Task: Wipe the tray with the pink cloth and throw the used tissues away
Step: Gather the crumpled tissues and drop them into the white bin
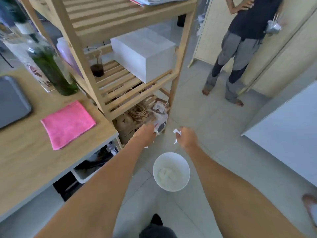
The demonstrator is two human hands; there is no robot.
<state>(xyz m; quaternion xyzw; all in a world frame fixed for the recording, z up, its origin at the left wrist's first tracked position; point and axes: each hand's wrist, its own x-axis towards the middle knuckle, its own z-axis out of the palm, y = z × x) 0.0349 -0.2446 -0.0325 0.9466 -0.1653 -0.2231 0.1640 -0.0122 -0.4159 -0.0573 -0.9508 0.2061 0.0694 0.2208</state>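
Both hands (145, 134) (187, 138) clutch tissues (176, 131) above bin (155, 170)

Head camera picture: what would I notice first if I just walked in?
Probably the two hands, left hand and right hand, stretched out, each clutching crumpled white tissue above a white bin on the floor. Next, the bright pink cloth lying flat on the wooden table, beside a grey tray.

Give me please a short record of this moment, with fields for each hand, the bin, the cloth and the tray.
left hand: closed on crumpled white tissue, out over the floor
right hand: closed on white tissue
bin: white, round, on the floor below the hands, tissue already inside
pink cloth: flat on the wooden table, untouched
tray: grey, left of the cloth
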